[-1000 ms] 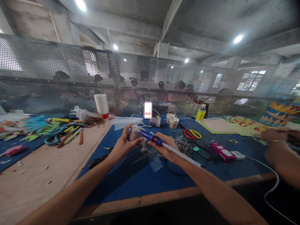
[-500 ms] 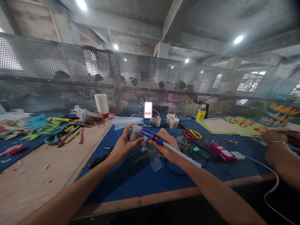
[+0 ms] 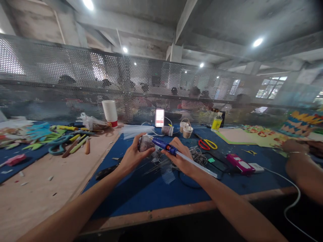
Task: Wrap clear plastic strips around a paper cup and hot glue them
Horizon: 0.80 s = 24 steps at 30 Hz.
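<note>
My left hand (image 3: 135,154) is closed around a small cord-wrapped cup (image 3: 145,144), greyish brown and tilted, with fingers on its far side and thumb along its near side. In my right hand (image 3: 180,155) is a blue hot glue gun (image 3: 164,146), its pale nozzle at the cup's upper edge. A long translucent glue stick (image 3: 198,165) sticks out of the gun's back over my wrist. Whether the nozzle touches the cup I cannot tell. Below and beside my right hand lies a tangled heap of grey cord (image 3: 198,158).
Red-and-yellow scissors (image 3: 207,144), a magenta device (image 3: 240,163) with a white cable, and small handled cups (image 3: 187,131) lie beyond my right hand. Left are stacked paper cups (image 3: 110,114) and teal scissors (image 3: 59,144). Another person's arm (image 3: 301,168) reaches in at right.
The glue gun's nozzle has shifted very slightly along the cup's edge. Both hands keep their grip, and the rest looks the same.
</note>
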{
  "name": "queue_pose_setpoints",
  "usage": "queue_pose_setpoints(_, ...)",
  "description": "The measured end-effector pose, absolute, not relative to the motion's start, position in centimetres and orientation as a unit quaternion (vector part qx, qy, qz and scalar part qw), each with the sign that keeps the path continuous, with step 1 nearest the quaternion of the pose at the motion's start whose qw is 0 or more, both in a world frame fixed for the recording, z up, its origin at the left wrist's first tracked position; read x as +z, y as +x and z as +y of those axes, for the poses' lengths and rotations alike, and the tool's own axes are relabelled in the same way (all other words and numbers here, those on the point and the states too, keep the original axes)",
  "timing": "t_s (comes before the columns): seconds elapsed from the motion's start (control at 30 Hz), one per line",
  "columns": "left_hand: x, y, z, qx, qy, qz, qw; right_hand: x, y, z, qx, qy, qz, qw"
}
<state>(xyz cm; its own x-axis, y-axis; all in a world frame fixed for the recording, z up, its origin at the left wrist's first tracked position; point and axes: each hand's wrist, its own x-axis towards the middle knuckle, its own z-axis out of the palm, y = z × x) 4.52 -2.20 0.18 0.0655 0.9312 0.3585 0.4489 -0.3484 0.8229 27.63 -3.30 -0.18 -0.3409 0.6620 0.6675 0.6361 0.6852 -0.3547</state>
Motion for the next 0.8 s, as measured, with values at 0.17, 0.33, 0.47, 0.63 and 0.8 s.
queue_pose_setpoints(0.17, -0.06, 4.44, -1.96, 0.461, 0.677, 0.500, 0.280, -0.16, 27.64, -3.20, 0.005, -0.401, -0.819, 0.411)
queue_pose_setpoints(0.33, -0.15, 4.44, -1.79, 0.465, 0.667, 0.499, 0.300, -0.18, 27.67, -3.13, 0.000, -0.405, -0.819, 0.406)
queue_pose_setpoints(0.47, -0.23, 4.37, -1.69, 0.467, 0.666, 0.498, 0.301, -0.19, 27.68, -3.08, -0.003, -0.401, -0.821, 0.406)
queue_pose_setpoints(0.63, -0.32, 4.35, -1.62, 0.470, 0.663, 0.498, 0.303, -0.18, 27.72, -3.07, -0.006, -0.407, -0.819, 0.406)
queue_pose_setpoints(0.8, -0.44, 4.31, -1.41, 0.468, 0.660, 0.501, 0.307, -0.27, 27.79, -3.06, -0.013, -0.400, -0.822, 0.405)
